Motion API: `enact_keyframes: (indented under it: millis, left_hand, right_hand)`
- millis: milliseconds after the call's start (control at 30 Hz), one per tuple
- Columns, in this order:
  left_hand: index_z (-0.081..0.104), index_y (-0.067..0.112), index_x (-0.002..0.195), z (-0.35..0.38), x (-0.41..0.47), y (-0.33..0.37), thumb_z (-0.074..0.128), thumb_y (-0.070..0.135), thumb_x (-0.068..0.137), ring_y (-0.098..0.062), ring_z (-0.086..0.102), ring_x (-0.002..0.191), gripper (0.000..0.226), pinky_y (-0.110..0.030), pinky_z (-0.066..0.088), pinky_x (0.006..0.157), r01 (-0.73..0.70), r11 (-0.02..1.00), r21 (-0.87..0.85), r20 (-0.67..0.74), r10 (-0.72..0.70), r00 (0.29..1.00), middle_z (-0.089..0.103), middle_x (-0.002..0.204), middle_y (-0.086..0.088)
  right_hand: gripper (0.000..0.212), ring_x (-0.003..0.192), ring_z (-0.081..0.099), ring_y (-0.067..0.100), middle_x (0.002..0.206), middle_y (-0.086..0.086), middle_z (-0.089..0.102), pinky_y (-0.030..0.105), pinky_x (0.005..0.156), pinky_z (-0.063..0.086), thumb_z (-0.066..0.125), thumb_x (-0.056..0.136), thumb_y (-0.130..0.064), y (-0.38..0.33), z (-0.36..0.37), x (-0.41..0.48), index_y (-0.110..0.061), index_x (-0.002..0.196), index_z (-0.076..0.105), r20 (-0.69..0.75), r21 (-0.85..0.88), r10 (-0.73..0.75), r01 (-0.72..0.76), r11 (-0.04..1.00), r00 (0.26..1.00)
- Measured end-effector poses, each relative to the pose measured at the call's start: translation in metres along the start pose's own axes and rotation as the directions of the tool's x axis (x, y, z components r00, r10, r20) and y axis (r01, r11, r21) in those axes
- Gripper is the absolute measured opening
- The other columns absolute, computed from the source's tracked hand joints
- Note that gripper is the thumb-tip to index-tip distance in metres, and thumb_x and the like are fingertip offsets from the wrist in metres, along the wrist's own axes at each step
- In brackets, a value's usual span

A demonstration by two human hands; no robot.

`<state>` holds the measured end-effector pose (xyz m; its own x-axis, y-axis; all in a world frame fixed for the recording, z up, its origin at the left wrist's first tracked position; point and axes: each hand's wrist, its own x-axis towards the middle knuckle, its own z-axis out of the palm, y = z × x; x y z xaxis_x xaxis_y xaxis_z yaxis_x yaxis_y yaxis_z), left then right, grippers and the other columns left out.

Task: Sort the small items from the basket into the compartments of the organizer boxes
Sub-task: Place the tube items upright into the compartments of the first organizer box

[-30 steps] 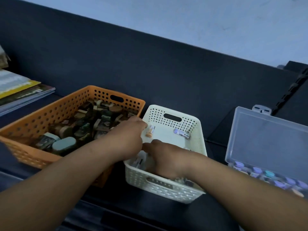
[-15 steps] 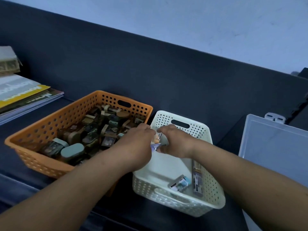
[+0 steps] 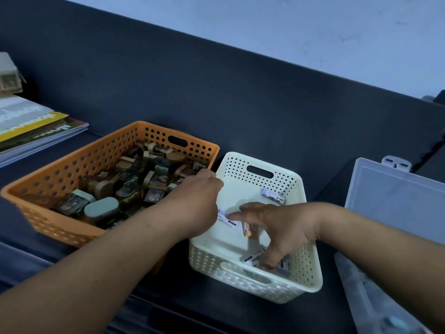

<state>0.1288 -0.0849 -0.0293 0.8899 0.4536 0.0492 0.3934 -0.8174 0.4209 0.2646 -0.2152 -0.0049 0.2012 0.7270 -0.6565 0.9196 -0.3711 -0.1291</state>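
White basket [image 3: 255, 283] is entered by both hands: the right hand [image 3: 284, 227] is held with fingers spread over small items [image 3: 252, 257]; the left hand [image 3: 192, 208] fingers' hold cannot be told.

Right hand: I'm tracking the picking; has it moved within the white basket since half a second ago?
Yes. The right hand has pulled back from the far end of the white basket to its near end.

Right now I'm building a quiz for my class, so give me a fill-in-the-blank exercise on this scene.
The left hand and right hand both reach into the ____ basket.
The fuller basket beside it is ____.
The magazines lie on the far ____.
The clear box on the right stands ____.
Missing words: white, orange, left, open.
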Motion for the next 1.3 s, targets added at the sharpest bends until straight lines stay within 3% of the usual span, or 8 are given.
enact_keyframes:
  millis: [133,300,367,567,733,1000,1167,1300]
  left_hand:
    - [0.044,0.014,0.135,-0.001,-0.001,0.001,0.044,0.007,0.091,-0.018,0.03,0.132,0.045,-0.031,0.035,0.103,-0.006,1.0,0.014,0.006,0.005,1.0,0.025,0.148,0.003]
    - [0.046,0.013,0.131,-0.001,-0.001,0.001,0.041,0.005,0.09,-0.02,0.032,0.131,0.043,-0.035,0.036,0.103,0.009,1.0,0.012,0.006,-0.009,1.0,0.028,0.145,0.001]
    - [0.046,0.014,0.131,-0.001,-0.001,0.002,0.039,0.003,0.089,-0.02,0.033,0.13,0.044,-0.033,0.036,0.102,0.014,1.0,0.006,-0.002,-0.014,1.0,0.027,0.146,0.002]
    - [0.047,0.013,0.13,0.001,0.0,0.0,0.037,0.001,0.087,-0.019,0.032,0.13,0.046,-0.033,0.037,0.102,0.018,1.0,-0.002,-0.011,-0.018,1.0,0.027,0.146,0.003]
    - [0.048,0.013,0.13,0.001,0.0,-0.001,0.037,-0.002,0.084,-0.021,0.032,0.13,0.049,-0.034,0.037,0.102,0.014,1.0,0.0,-0.016,-0.014,1.0,0.026,0.146,0.003]
    - [0.047,0.012,0.131,0.002,0.0,-0.001,0.036,-0.001,0.086,-0.023,0.032,0.131,0.048,-0.033,0.035,0.103,0.004,1.0,0.005,-0.008,-0.004,1.0,0.025,0.148,0.001]
    - [0.046,0.013,0.132,0.003,0.001,-0.001,0.038,0.001,0.087,-0.023,0.03,0.134,0.048,-0.033,0.035,0.103,0.008,1.0,0.007,-0.007,-0.008,1.0,0.02,0.152,0.002]
    - [0.044,0.013,0.135,0.002,0.0,0.0,0.042,0.004,0.089,-0.023,0.028,0.135,0.047,-0.033,0.034,0.105,0.015,1.0,0.009,0.013,-0.015,1.0,0.019,0.153,0.002]
  right_hand:
    - [0.109,0.148,0.0,0.015,0.158,-0.021,-0.016,0.038,0.117,0.025,0.077,0.078,-0.021,-0.008,0.014,0.012,-0.054,0.147,-0.002,-0.104,-0.118,-0.027,0.015,0.993,0.994]
    - [0.091,0.109,0.053,0.014,0.133,-0.005,0.049,0.03,0.096,0.045,0.084,0.07,-0.032,-0.005,0.007,0.036,-0.04,0.145,0.034,-0.352,0.068,-0.05,0.079,0.995,0.935]
    - [0.09,0.106,0.055,0.017,0.126,-0.004,0.052,0.031,0.094,0.047,0.083,0.071,-0.036,-0.006,0.004,0.041,-0.032,0.146,0.032,-0.405,0.108,0.018,0.028,0.994,0.914]
    - [0.09,0.109,0.055,0.025,0.129,0.003,0.046,0.038,0.092,0.049,0.078,0.069,-0.055,-0.011,-0.001,0.04,-0.022,0.141,0.034,-0.298,0.052,0.255,-0.251,0.967,0.92]
    - [0.061,0.069,0.055,0.019,0.094,0.007,0.065,0.026,0.058,0.044,0.077,0.074,-0.031,-0.009,-0.004,0.033,-0.008,0.124,0.051,-0.202,0.23,0.289,-0.241,0.943,0.936]
    - [0.014,0.059,0.052,0.016,0.074,0.005,0.06,0.024,0.053,0.042,0.06,0.085,-0.023,-0.007,-0.003,0.031,-0.009,0.082,0.055,-0.349,0.317,0.318,-0.209,0.925,0.882]
    - [0.024,0.054,0.044,0.015,0.058,0.001,0.054,0.023,0.049,0.038,0.058,0.092,-0.016,-0.019,-0.009,0.045,-0.014,0.07,0.047,-0.382,0.611,0.309,-0.013,0.792,0.871]
    - [0.036,0.051,0.047,0.019,0.057,0.003,0.05,0.027,0.055,0.042,0.068,0.085,-0.035,-0.025,-0.001,0.065,-0.012,0.069,0.045,-0.331,0.398,0.271,-0.127,0.908,0.904]
